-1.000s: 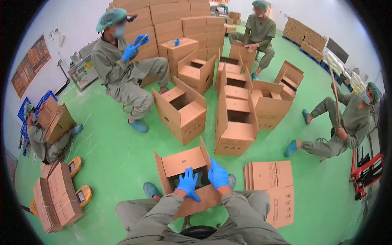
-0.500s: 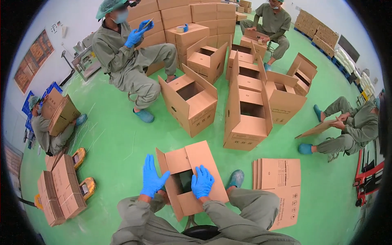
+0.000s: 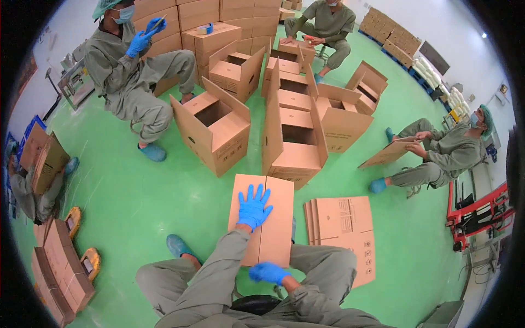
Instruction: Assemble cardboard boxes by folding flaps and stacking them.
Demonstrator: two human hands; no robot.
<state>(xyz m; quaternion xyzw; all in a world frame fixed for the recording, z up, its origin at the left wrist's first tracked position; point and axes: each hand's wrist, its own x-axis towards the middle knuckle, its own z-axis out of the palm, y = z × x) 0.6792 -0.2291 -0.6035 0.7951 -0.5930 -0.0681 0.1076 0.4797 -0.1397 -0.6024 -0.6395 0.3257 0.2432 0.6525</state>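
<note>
A brown cardboard box stands in front of me between my legs, its two long top flaps folded down and meeting along a seam. Across that seam my left hand, in a blue glove, lies flat with its fingers spread, pressing on the flaps. My right hand, also blue-gloved, is at the near end of the box, low beside its bottom edge in the picture. Motion smears its fingers, so their grip does not show.
Flat folded cartons lie to my right. Ahead stand several open boxes. Seated co-workers surround the area; one at right holds a flat carton. Bundled cartons rest on yellow-tipped forks at left. A red pallet jack stands right.
The box's long flaps have come down over its opening. My left hand has moved onto the top, while my right hand has dropped to the near end. The view has shifted right.
</note>
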